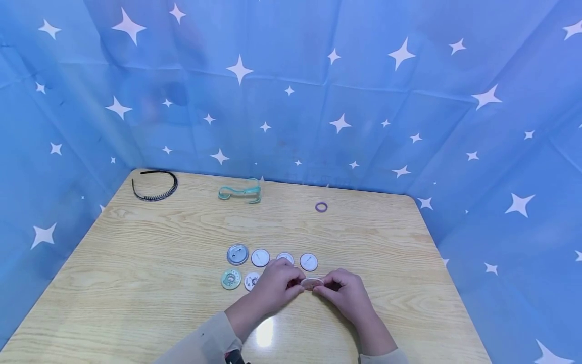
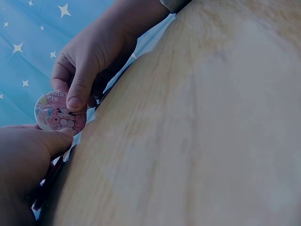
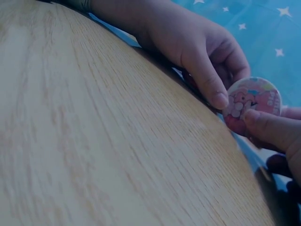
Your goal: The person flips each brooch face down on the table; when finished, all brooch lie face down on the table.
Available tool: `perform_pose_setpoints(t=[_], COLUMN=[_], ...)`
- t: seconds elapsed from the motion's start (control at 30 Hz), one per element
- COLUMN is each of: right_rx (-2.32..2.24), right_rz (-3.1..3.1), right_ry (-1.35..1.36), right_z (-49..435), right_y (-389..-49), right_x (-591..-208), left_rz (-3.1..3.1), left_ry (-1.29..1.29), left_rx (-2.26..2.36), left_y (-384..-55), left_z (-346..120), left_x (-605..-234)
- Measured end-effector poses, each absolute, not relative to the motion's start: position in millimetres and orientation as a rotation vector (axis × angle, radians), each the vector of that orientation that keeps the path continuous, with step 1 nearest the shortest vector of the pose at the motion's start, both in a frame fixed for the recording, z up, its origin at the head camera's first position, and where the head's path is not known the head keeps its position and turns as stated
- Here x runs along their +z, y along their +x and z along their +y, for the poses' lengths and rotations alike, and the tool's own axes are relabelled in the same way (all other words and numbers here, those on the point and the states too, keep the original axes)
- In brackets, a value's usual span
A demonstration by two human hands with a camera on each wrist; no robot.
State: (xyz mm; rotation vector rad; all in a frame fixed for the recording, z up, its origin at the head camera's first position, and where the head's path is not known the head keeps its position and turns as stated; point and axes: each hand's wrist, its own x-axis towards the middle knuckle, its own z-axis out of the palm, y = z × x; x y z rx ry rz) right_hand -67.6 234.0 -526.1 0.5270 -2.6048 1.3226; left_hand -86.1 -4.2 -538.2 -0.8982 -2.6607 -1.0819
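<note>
A round pin badge (image 1: 311,283) is held tilted up between both hands near the middle of the table. Its pink cartoon face (image 2: 63,115) and some lettering show in the left wrist view. My left hand (image 1: 278,284) pinches one edge of it, thumb on the printed side. At the opposite edge, my right hand (image 1: 346,293) pinches it the same way. Just beyond the hands lies a row of badges with their pin backs up, including a grey one (image 1: 237,254) and a white one (image 1: 309,262). A green badge (image 1: 231,278) and a white printed badge (image 1: 251,281) lie face up left of my left hand.
Toward the back of the wooden table (image 1: 386,237) are a black toothed headband (image 1: 156,197), a teal hooked item (image 1: 241,191) and a purple ring-shaped band (image 1: 321,207). A blue star-patterned cloth (image 1: 291,121) hangs behind the table and along its sides.
</note>
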Motion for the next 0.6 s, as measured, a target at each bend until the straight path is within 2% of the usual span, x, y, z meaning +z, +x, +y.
perform_pose_setpoints(t=[0.6], right_rx=[1.341], right_rz=[-2.589], right_ry=[0.554], right_z=[234.5], right_y=[-68.7], right_x=[-528.7], left_rz=[-2.686], left_ry=[-0.885], left_rx=[-1.114], left_y=[-85.3], left_z=[-4.5], left_x=[-536.6])
